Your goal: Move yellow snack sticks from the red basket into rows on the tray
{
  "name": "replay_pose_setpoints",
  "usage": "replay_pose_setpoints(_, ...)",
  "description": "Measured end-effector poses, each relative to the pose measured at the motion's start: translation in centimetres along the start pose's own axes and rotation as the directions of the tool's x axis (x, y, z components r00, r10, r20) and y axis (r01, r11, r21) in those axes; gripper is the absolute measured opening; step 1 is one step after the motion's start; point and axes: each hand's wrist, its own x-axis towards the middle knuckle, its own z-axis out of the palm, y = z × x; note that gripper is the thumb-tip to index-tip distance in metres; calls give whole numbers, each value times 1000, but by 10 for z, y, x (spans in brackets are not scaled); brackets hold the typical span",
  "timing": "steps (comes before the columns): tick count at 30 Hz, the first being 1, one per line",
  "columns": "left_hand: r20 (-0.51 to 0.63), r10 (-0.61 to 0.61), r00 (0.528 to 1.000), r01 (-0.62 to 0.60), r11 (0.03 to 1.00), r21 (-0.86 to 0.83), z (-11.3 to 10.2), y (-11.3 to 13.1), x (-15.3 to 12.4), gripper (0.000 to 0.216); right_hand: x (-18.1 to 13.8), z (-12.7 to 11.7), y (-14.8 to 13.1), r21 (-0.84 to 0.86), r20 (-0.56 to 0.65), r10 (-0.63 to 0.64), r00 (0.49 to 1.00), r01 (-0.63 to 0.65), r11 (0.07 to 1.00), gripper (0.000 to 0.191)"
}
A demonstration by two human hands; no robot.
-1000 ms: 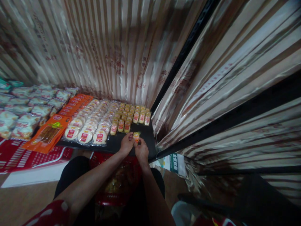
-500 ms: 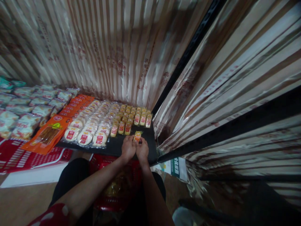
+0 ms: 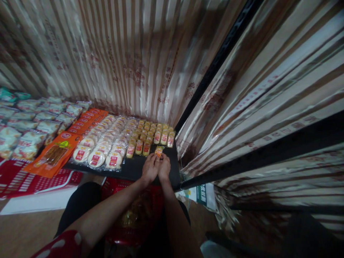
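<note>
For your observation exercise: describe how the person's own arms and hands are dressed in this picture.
Both forearms are bare, and the left hand and right hand wear no gloves. No ring or watch can be made out. A red sleeve with white dots covers the upper left arm; no sleeve shows on the right arm.

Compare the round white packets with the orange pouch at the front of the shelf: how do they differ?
The round white packets are disc-shaped in clear wrap with red labels; the orange pouch is long, flat and opaque orange. The packets lie in overlapping rows; the pouch overhangs the shelf edge. Both lie flat, left of both hands.
</note>
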Motion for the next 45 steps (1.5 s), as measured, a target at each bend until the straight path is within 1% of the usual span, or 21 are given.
replay_pose_setpoints(5, 43, 34, 999, -41, 980, 194, 5, -2, 6, 43, 9, 1, -3, -35, 18, 10, 1000, -9, 999, 34)
replay_pose_setpoints(9, 50, 39, 998, -51, 962, 268, 6, -1, 11, 44, 16, 3, -4, -82, 21, 9, 1000, -7, 997, 32)
replay_pose_setpoints(13, 54, 54, 997, -68, 951, 302, 6, 2, 17, 45, 23, 5, -5, -100, 28, 2, 1000, 1, 995, 31)
replay_pose_setpoints(19, 55, 32, 998, -48, 945, 324, 7, 10, 25, 47, 34, 7, -10, -106, 53, -14, 998, 20, 994, 34)
replay_pose_setpoints(23, 63, 20, 998, -39, 944, 328, 7, 12, 31, 48, 43, 12, -10, -128, 43, -30, 999, 35, 991, 35)
replay_pose_setpoints(27, 64, 38, 997, -57, 946, 320, 7, 10, 37, 49, 50, 17, -8, -124, 23, -51, 998, 53, 991, 35)
replay_pose_setpoints(32, 40, 57, 998, -66, 953, 295, 8, 4, 44, 48, 56, 22, -7, -107, 50, -65, 997, 70, 992, 35)
replay_pose_setpoints(35, 36, 58, 998, -66, 956, 285, 10, 2, 47, 47, 61, 26, -6, -75, 27, -75, 997, 77, 994, 35)
replay_pose_setpoints(38, 33, 45, 998, -53, 953, 298, 11, 3, 49, 48, 64, 30, -4, -4, 12, -96, 995, 96, 995, 35)
replay_pose_setpoints(42, 27, 77, 997, -81, 954, 288, 11, 3, 50, 48, 63, 33, 0, 76, -31, -80, 996, 82, 994, 43)
replay_pose_setpoints(45, 19, 88, 996, -90, 959, 270, 11, 1, 49, 48, 59, 34, 2, 104, -55, -76, 996, 82, 991, 45)
